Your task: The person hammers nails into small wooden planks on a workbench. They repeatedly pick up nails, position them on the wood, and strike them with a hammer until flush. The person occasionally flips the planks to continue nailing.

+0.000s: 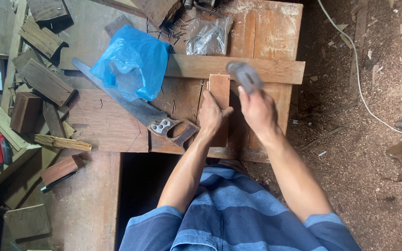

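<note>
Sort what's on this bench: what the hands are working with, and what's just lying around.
In hand:
left hand pressing down the small wood block
right hand raising a blurred hammer
long plank under the block

Lying about:
handsaw
blue plastic bag
clear bag of nails
wood offcuts
red-handled tool

Short-sleeved blue-striped shirt (pixel 238 209), bare forearms

Left arm: bare from the striped sleeve, reached forward and slightly right, elbow bent.
Left hand (pixel 212 116): lay palm down, fingers (pixel 206 100) flat and close together, pointing away from the body, thumb spread to the right.
Right arm: bare, stretched forward and leftward.
Right hand (pixel 257 109): raised, fingers curled tight in a closed grip, blurred above the knuckles, just right of the left fingers.
</note>
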